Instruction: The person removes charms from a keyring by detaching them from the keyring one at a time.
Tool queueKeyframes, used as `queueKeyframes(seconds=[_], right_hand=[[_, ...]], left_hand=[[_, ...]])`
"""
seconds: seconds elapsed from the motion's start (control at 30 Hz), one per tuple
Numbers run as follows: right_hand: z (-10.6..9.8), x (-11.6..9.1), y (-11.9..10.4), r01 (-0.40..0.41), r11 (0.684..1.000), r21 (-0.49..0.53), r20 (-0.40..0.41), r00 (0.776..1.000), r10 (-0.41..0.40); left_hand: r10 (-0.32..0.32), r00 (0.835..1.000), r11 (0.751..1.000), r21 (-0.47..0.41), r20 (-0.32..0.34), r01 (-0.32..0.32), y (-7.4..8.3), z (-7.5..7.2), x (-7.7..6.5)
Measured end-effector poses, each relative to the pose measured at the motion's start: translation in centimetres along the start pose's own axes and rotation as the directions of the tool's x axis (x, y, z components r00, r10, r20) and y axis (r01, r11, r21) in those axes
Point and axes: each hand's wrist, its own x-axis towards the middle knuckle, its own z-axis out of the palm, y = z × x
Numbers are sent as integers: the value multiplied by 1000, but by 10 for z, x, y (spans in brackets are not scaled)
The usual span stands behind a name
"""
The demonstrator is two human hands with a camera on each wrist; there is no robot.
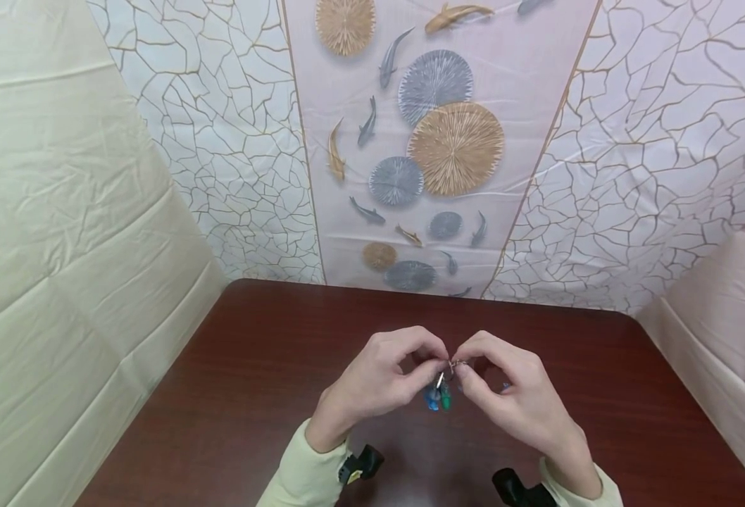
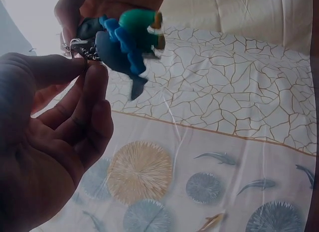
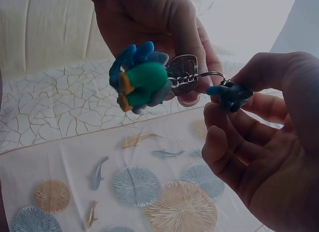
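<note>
Over the table, my two hands meet at a keychain. My left hand point(image 1: 382, 377) pinches its metal hardware between thumb and index finger; a flat metal tag point(image 3: 183, 72) lies against those fingers in the right wrist view. From chains there dangle a green figure point(image 3: 144, 84) with orange feet, a wavy blue charm point(image 2: 124, 45) and a dark grey-blue charm with a tail fin point(image 2: 115, 52). With thumb and fingertips, my right hand point(image 1: 521, 391) pinches at the split ring point(image 3: 213, 74), where a small dark blue charm point(image 3: 234, 96) hangs. The fingers partly hide the ring.
Below the hands spreads a dark reddish-brown table point(image 1: 271, 352). A printed cloth point(image 1: 353, 105) with fish and round motifs hangs behind it, and plain cream cloths point(image 1: 62, 246) flank both sides. Black wrist cameras point(image 1: 367, 461) sit at each cuff.
</note>
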Motion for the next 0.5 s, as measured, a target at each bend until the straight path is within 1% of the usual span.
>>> queueKeyframes(seconds=[0.17,0.33,0.5], right_hand=[[1,-3,2,-7,1000,-23,21,1000,8],[0,-3,1,-16,999,-45,32,999,17],[-1,-3,0,-18,999,-48,24,1000,19]], left_hand=[[-17,1000,1000,-6,25,18,0,1,0],[5,999,1000,24,33,-6,0,1,0],[34,999,999,3,30,-34,-1,2,-1]])
